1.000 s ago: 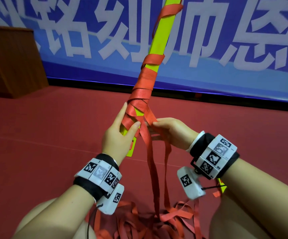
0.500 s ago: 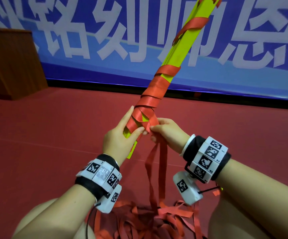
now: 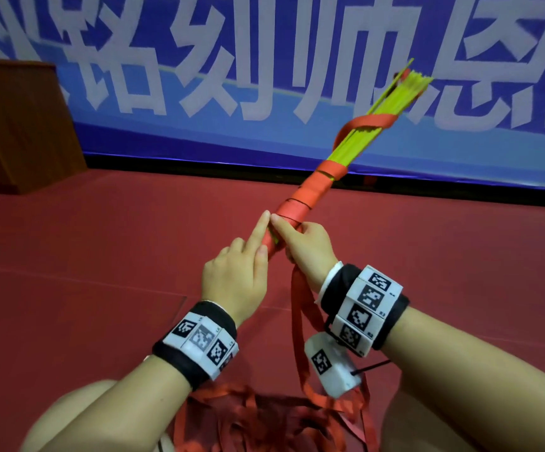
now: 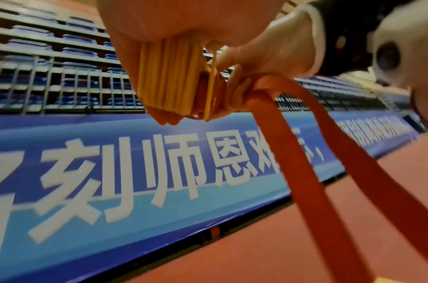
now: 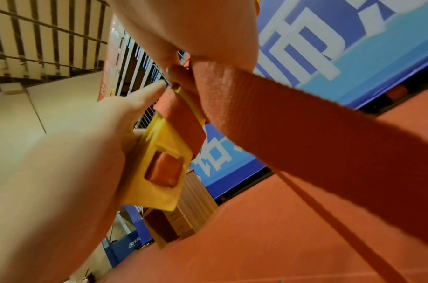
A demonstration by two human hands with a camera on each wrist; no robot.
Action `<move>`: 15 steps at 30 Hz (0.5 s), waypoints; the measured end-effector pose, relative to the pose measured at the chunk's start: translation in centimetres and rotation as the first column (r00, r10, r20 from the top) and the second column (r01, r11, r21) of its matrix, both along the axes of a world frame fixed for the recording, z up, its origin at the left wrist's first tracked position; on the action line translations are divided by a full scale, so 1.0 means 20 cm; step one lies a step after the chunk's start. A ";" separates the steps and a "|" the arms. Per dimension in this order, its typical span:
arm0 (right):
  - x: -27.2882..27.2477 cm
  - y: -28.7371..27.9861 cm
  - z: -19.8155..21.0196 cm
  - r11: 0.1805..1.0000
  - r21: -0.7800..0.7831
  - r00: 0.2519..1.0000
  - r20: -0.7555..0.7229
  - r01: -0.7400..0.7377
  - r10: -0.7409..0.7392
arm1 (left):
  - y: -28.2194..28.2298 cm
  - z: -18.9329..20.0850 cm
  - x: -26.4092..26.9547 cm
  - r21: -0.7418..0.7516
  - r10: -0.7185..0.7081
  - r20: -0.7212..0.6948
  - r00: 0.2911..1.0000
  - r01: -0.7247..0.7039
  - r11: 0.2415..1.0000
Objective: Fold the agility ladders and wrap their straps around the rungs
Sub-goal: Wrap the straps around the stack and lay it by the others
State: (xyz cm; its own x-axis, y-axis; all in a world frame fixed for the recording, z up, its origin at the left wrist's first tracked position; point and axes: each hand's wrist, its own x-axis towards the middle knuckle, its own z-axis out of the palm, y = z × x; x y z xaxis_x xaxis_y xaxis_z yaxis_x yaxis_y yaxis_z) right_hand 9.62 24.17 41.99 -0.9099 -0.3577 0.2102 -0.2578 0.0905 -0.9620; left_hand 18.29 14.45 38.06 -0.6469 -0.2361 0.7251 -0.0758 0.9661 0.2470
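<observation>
Tilting further to the right than a second ago, the bundle of yellow rungs [image 3: 375, 125] is now lying at a lower slant, with its far end fully in the head view and fanning open. The red strap [image 3: 310, 190] is sitting in tighter, smoother turns than before. The left hand [image 3: 235, 275] is gripping the near end of the rungs, forefinger stretched along the wrapping. The right hand [image 3: 307, 249] is curling round the bundle just beside it, thumb tip meeting that forefinger, and pinching the strap against the rungs. The two hands are touching. From below the right hand the loose strap is hanging toward a red heap [image 3: 264, 419] on the floor [image 3: 101, 256] between the knees.
</observation>
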 end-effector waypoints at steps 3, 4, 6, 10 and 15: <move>-0.02 0.00 -0.01 0.996 -0.085 0.999 0.041 0.026 -0.022 | -0.03 0.01 -0.02 0.235 -0.068 0.033 0.997 0.058 0.970; -0.03 0.00 -0.01 0.993 -0.114 0.999 0.050 0.019 -0.013 | -0.06 0.01 -0.03 0.398 -0.119 0.010 0.993 0.105 0.911; -0.06 0.01 0.00 0.981 -0.189 0.996 0.073 -0.031 0.045 | -0.09 0.04 -0.03 0.713 -0.266 -0.106 0.958 0.259 0.651; -0.09 0.04 0.03 0.943 -0.251 0.971 0.033 -0.221 0.236 | -0.11 0.14 0.04 0.933 -0.518 -0.243 0.820 0.343 0.107; -0.12 0.06 0.05 0.941 -0.116 0.947 -0.088 -0.318 0.309 | -0.10 0.14 0.07 0.952 -0.587 -0.301 0.752 0.278 -0.131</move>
State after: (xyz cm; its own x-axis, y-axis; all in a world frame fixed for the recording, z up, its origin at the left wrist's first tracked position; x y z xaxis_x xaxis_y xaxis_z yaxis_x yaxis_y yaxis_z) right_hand 7.16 25.47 42.93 -0.7383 -0.5888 0.3290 -0.3178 -0.1265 -0.9397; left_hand 19.60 12.42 40.78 -0.9856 -0.1682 0.0166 0.0638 -0.2795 0.9580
